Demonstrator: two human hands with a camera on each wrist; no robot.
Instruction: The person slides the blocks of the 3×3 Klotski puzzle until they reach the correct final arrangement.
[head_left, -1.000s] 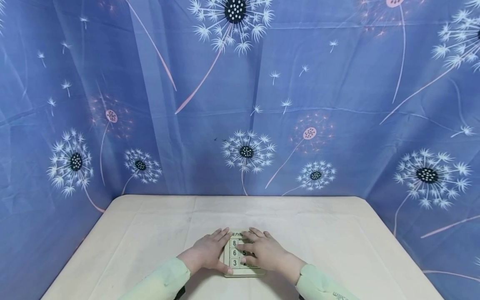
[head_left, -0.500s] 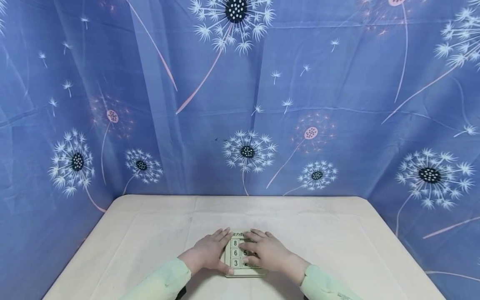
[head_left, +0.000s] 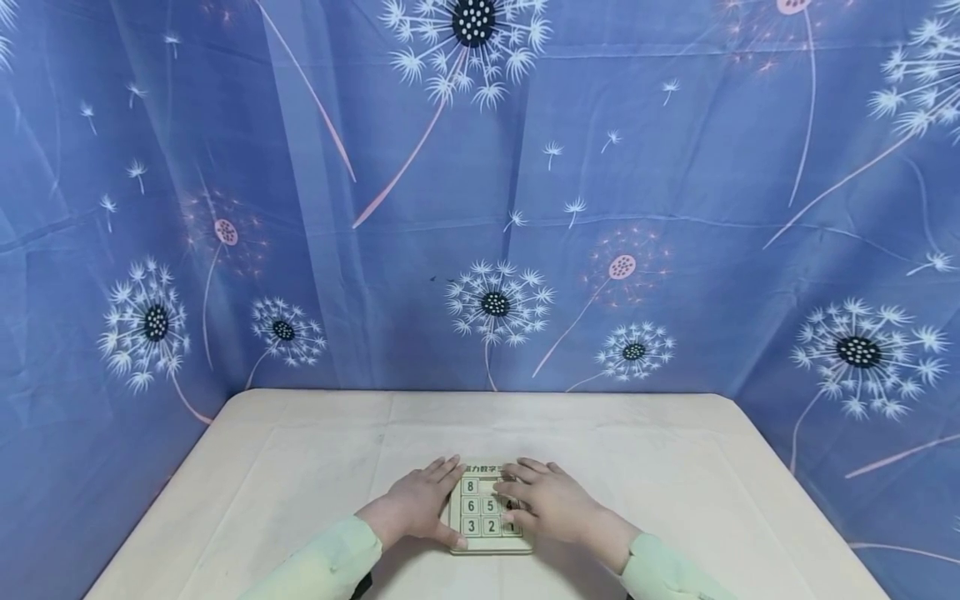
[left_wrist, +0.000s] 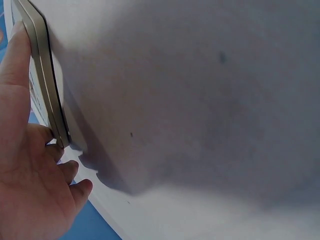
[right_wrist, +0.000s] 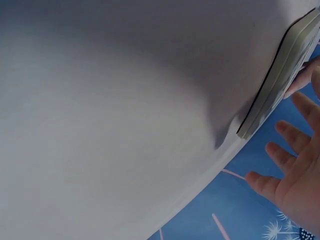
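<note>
A pale number slide puzzle (head_left: 487, 544) lies flat on the table, with dark characters along its far rim. Tile 8 sits in the far row; tiles 6, 5 and a partly covered 4 form the middle row, and 3, 2 and a partly covered 1 the near row. My left hand (head_left: 416, 504) grips the left side, thumb on the near corner, fingers at the far corner; the left wrist view shows the thumb on the puzzle's frame (left_wrist: 47, 75). Spread fingers of my right hand (head_left: 555, 504) reach over the right columns, hiding the far right tile.
The table (head_left: 315, 433) has a cream cover and rounded far corners. Blue curtain (head_left: 405, 275) with dandelion prints hangs behind it and at both sides. Pale green sleeves (head_left: 322, 554) cover both forearms.
My right hand has moved rightward across the puzzle, uncovering tiles 5 and 2 and more of the printed characters. My left hand keeps its place on the left side.
</note>
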